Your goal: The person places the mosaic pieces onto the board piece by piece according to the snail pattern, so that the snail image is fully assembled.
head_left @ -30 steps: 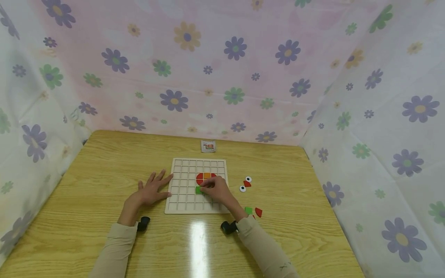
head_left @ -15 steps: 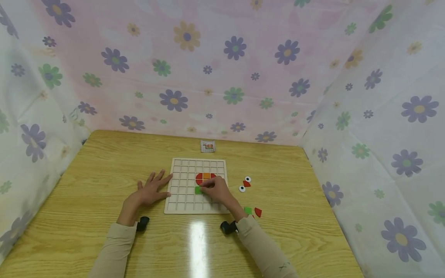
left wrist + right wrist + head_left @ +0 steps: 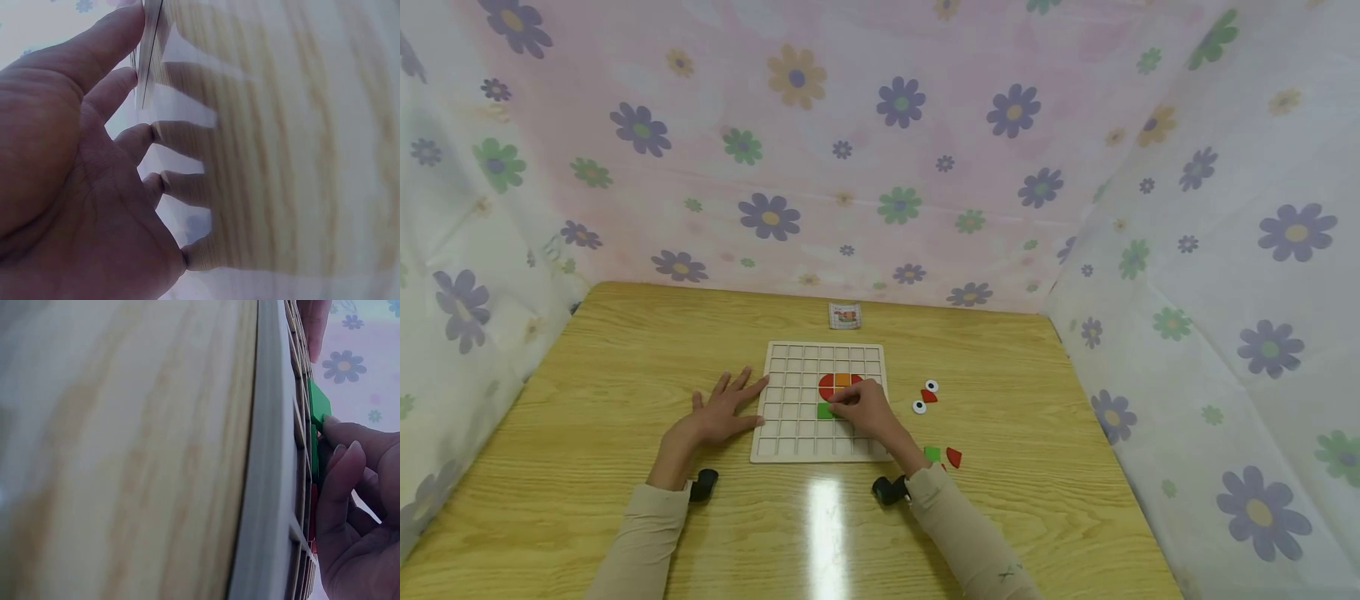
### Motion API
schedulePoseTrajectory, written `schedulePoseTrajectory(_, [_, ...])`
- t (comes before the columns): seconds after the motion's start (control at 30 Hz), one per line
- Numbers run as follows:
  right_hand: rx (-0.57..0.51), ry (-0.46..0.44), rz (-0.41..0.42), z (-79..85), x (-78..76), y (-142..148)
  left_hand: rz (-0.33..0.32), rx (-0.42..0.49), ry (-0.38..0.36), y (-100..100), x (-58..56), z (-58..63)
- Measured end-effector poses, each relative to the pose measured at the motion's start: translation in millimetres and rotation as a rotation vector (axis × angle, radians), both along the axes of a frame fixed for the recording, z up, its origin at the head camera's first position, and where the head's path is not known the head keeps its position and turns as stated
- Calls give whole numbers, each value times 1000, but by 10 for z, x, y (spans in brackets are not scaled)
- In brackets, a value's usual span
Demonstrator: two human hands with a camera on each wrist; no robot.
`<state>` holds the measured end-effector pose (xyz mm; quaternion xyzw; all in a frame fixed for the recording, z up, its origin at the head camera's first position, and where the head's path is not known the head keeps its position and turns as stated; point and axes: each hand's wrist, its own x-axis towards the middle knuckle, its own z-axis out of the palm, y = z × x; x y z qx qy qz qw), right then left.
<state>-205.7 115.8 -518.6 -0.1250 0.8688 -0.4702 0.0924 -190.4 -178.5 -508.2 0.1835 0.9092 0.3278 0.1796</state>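
My right hand [image 3: 867,410] is over the wooden grid board [image 3: 782,444], its fingertips pinching a green square tile [image 3: 318,403] that sits tilted at the grid. Another green tile [image 3: 314,453] and a red piece [image 3: 314,509] lie beside it in the board, partly hidden by the fingers. In the head view, an orange square [image 3: 842,379] sits between rounded red pieces [image 3: 826,387] on the grid. My left hand [image 3: 722,414] lies with fingers spread on the table, thumb and index fingertips at the board's left edge.
Two eye discs [image 3: 919,407] with a red piece [image 3: 929,396] between them lie right of the board. Nearer me are a green tile [image 3: 932,454] and a red quarter-round piece [image 3: 953,457]. A picture card [image 3: 845,316] lies behind the board. Flowered cloth [image 3: 850,167] encloses the table.
The head view has shifted slightly, moving everything a little to the left. Both hands keep nearly the same pose at the board.
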Motion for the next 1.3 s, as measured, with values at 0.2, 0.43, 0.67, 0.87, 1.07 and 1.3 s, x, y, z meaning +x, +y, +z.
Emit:
schedulePoseTrajectory(0.2, [7,10,3,11,-7,-2,1,1,7,-10,-5,-9])
schedulePoseTrajectory(0.43, [-5,23,2,6,-20,-15,9,8,3,-23,9,13])
schedulePoseTrajectory(0.67, [6,10,-10,-30,-38,-14,13,19,7,-27,9,-8])
schedulePoseTrajectory(0.87, [13,17,-10,-68,-47,15,13,29,24,-19,2,-60])
schedulePoseTrajectory(1.07, [25,5,-22,-64,-46,8,8,33,23,-25,2,-71])
schedulePoseTrajectory(1.3, [51,7,-5,-25,-54,-9,10,21,17,-12,8,-38])
